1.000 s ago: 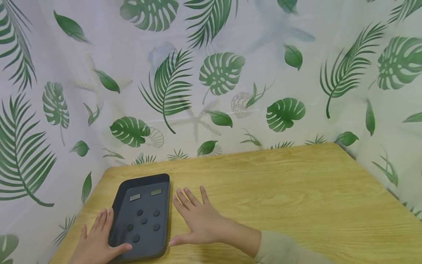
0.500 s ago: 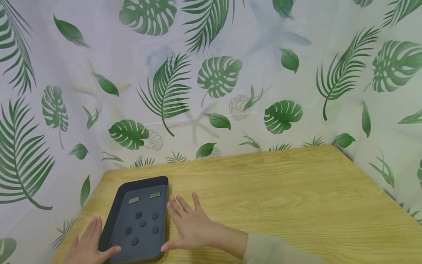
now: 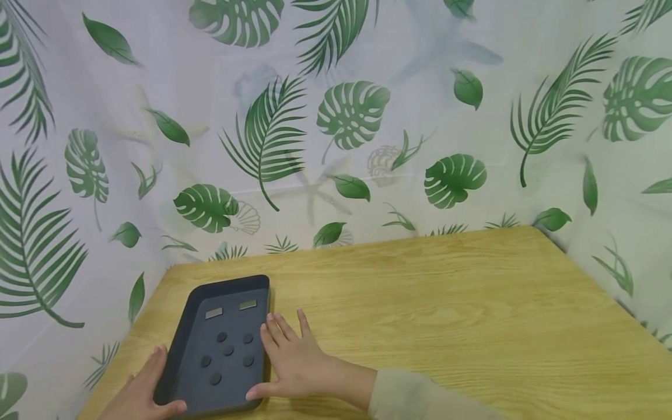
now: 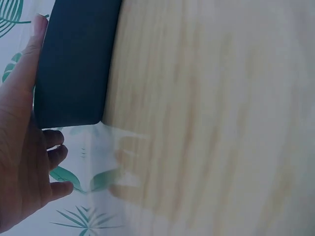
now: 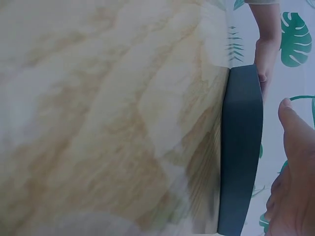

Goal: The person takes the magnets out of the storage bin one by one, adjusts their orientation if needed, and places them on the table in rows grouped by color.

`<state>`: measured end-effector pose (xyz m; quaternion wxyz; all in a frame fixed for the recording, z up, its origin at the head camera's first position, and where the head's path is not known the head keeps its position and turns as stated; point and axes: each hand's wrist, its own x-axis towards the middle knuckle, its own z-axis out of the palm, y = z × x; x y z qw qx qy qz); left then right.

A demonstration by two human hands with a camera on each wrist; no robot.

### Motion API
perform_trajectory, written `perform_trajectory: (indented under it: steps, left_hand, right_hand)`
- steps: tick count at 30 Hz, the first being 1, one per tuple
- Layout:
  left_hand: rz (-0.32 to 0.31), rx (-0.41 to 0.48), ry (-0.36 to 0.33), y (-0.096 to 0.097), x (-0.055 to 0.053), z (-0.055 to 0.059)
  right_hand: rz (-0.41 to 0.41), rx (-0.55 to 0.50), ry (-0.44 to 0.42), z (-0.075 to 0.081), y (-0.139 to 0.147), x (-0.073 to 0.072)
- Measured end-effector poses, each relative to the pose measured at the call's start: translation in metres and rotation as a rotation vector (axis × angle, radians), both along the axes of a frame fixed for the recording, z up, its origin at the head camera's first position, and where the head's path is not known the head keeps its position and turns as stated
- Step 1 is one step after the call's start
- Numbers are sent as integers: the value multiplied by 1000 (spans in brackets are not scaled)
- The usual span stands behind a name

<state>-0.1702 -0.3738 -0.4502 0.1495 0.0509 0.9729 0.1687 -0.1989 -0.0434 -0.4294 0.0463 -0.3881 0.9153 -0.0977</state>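
Note:
A dark grey rectangular tray [image 3: 189, 326] lies on the wooden table, left of centre in the head view. Inside it are two small shiny rectangular plates [image 3: 214, 314] near the far end and several dark round discs [image 3: 228, 350] closer in. My left hand [image 3: 137, 391] is at the tray's near left side, fingers straight and thumb spread across the near corner. On the opposite side, my right hand [image 3: 296, 364] has its straight fingers at the right rim and its thumb over the near right corner. Both wrist views show the tray's outer wall [image 4: 76, 64] beside each hand.
The wooden tabletop [image 3: 446, 315] stretches to the right of the tray. A white cloth with green leaf prints [image 3: 399, 116] hangs behind the table and along both sides.
My right hand has moved left, from beside the tray to its right rim. My left hand has shifted left and nearer, off the tray's left rim toward its outer side. The tray stays put.

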Motion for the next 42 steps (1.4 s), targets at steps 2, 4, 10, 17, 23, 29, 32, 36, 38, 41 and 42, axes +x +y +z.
perform_trajectory:
  steps: [2,4,10,17,23,29,32,36,38,41,42]
  left_hand:
    - [2,14,-35,-2,0,-2]
    - [6,19,-69,-4,-1,-4]
    - [14,77,-125,-11,-4,-10]
    - [-24,257,-160,-16,-6,-22]
    - [2,314,-181,-17,-7,-21]
    - [-72,364,-79,-16,-5,-23]
    - [-86,351,-52,-16,-5,-24]
    - [-34,355,-84,-15,-3,-23]
    - [-48,355,-14,-15,0,-25]
    - [-89,314,138,-13,3,-29]
    - [-107,287,192,-12,3,-30]
  right_hand:
    - [3,-2,-25,-3,-2,-1]
    - [11,-3,-55,-6,-4,-1]
    - [6,3,-93,-11,-10,-1]
    - [-80,29,-103,-19,-19,2]
    - [-174,77,-41,-18,-32,9]
    - [-213,130,-31,-13,-36,12]
    - [-223,143,-43,-12,-35,11]
    - [-228,133,-41,-11,-34,12]
    - [-218,121,-30,-12,-33,13]
    - [-206,108,-17,-14,-32,13]
    - [-205,107,-10,-15,-32,13]
